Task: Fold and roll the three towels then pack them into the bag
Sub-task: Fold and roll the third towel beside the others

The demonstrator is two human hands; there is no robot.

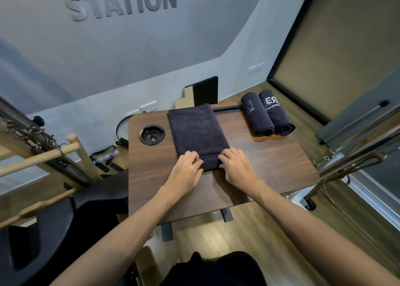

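A dark navy towel (198,132) lies folded into a long strip on the brown wooden table (270,155), running away from me. Its near end is curled into the start of a roll. My left hand (187,166) grips the left side of that rolled end and my right hand (234,164) grips the right side, fingers curled over the cloth. Two rolled dark towels (267,113) with white lettering lie side by side at the table's far right. No bag is clearly visible.
A round black cup holder (152,134) is sunk into the table's left part. A black slot (226,108) runs along the far edge. Wooden and metal exercise frames (43,147) stand left and right (350,162). A black padded seat (65,216) sits at lower left.
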